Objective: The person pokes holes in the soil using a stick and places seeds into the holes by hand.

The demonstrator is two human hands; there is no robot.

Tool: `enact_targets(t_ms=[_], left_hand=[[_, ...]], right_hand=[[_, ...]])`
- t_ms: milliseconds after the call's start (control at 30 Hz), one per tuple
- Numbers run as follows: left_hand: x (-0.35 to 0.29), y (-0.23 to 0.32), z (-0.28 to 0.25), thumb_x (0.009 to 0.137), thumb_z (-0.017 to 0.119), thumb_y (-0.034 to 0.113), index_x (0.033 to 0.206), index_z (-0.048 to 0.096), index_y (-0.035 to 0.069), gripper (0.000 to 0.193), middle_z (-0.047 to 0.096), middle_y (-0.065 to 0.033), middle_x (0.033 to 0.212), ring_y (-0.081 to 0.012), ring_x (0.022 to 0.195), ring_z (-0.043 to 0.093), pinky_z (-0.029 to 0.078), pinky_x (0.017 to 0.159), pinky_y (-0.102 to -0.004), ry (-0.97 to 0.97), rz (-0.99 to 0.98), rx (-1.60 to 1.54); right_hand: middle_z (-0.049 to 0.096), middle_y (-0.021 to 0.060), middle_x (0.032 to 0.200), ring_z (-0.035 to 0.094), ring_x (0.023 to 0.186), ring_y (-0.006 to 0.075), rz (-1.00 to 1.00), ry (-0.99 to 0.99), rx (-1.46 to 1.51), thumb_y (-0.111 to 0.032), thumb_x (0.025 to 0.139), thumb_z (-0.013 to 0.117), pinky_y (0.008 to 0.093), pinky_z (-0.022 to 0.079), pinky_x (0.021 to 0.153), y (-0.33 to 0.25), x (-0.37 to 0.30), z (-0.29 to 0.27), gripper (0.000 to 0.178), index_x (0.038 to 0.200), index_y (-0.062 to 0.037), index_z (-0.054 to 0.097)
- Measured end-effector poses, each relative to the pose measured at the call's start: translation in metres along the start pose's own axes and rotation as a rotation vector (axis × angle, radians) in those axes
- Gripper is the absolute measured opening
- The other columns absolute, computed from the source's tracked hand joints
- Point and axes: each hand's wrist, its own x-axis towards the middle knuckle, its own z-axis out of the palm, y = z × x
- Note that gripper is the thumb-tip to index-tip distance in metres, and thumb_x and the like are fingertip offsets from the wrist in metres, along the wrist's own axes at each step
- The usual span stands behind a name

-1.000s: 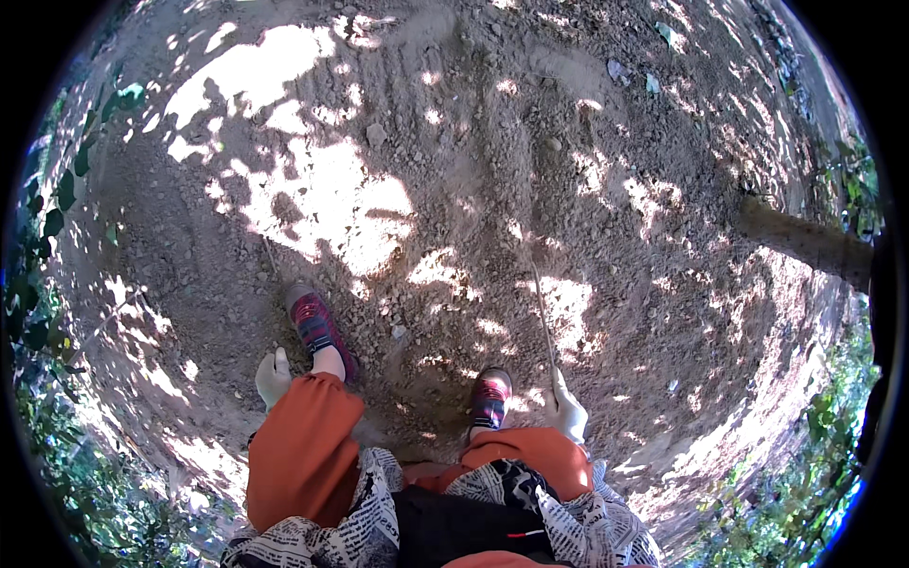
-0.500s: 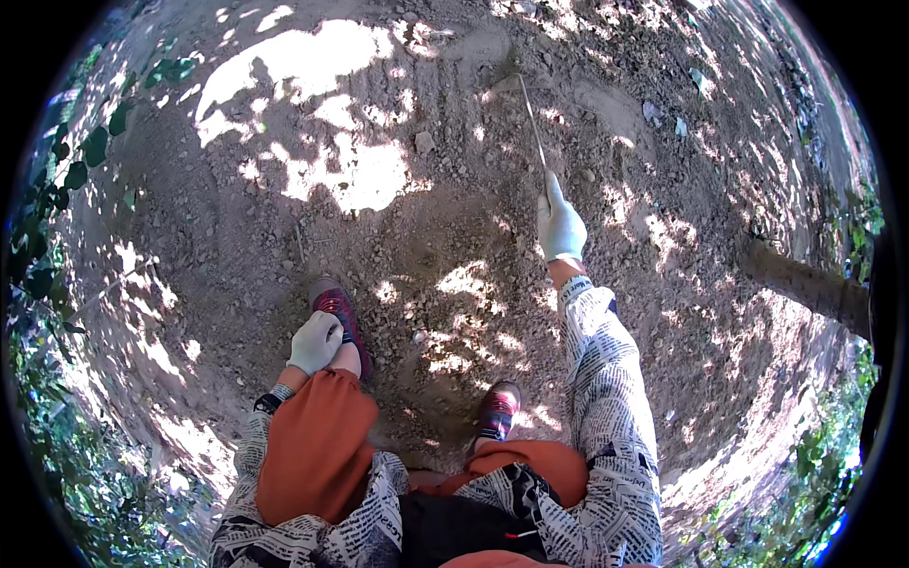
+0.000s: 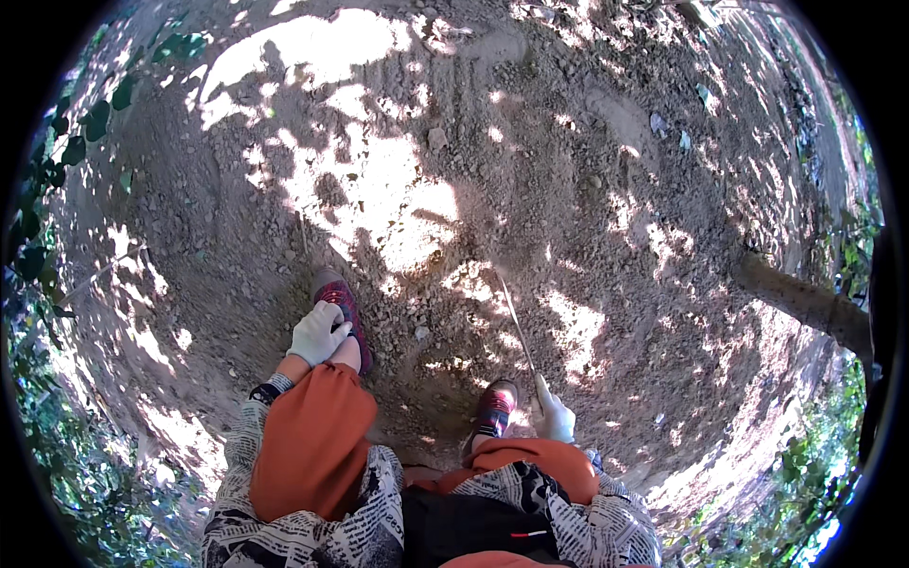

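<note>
Within R fingers (image 3: pixel 547 409): thin rod (image 3: pixel 516 322)

Bare, crumbly brown soil (image 3: pixel 568 170) carries everything here, dappled with bright sun patches and leaf shadows. A small stone (image 3: pixel 436 138) lies on it (half lit, half shaded). Nearer than the stone, a red shoe (image 3: pixel 339 305) stands flat on the dirt, with a second red shoe (image 3: pixel 494 407) to its right. Far right of the stone, a tree trunk (image 3: pixel 805 303) meets the ground.
</note>
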Motion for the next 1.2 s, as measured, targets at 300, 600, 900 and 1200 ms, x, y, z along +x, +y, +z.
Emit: enact_targets(t_ms=[300, 600, 900, 1200], left_hand=[[0.011, 0.001, 0.005, 0.082, 0.071, 0.028, 0.086, 0.054, 0.012, 0.024, 0.055, -0.0076, 0.088, -0.0302, 0.080, 0.059, 0.048, 0.071, -0.0430, -0.016, -0.063, -0.033], [0.011, 0.005, 0.000, 0.083, 0.071, 0.030, 0.085, 0.055, 0.012, 0.025, 0.055, -0.0073, 0.086, -0.0304, 0.079, 0.060, 0.048, 0.071, -0.0437, -0.044, -0.130, -0.035], [0.006, 0.002, 0.000, 0.084, 0.069, 0.033, 0.085, 0.054, 0.012, 0.026, 0.055, -0.0076, 0.087, -0.0308, 0.079, 0.060, 0.048, 0.071, -0.0448, -0.062, -0.156, -0.032], [0.014, 0.005, 0.000, 0.085, 0.068, 0.036, 0.086, 0.054, 0.012, 0.027, 0.056, -0.0082, 0.089, -0.0319, 0.083, 0.060, 0.047, 0.073, -0.0452, -0.065, -0.147, -0.067]], right_hand=[[0.067, 0.0108, 0.080, 0.064, 0.062, 0.0220, -0.271, 0.473, 0.105, -0.014, 0.095, 0.056, 0.0347, 0.053, 0.057, -0.062, 0.224, -0.045, 0.050, 0.144, -0.0192, 0.044], [0.067, 0.0137, 0.081, 0.065, 0.065, 0.0292, -0.240, 0.296, -0.063, -0.022, 0.094, 0.057, 0.0410, 0.053, 0.059, -0.108, 0.262, -0.045, 0.051, 0.143, -0.0221, 0.045], [0.067, 0.0143, 0.082, 0.065, 0.065, 0.0260, -0.160, 0.092, 0.053, -0.010, 0.090, 0.061, 0.0366, 0.053, 0.057, -0.045, 0.084, -0.020, 0.058, 0.144, -0.0158, 0.043], [0.070, 0.0139, 0.095, 0.068, 0.073, 0.0274, -0.213, 0.362, 0.099, -0.021, 0.097, 0.053, 0.0370, 0.054, 0.066, -0.109, 0.266, -0.059, 0.045, 0.142, -0.0206, 0.047]])
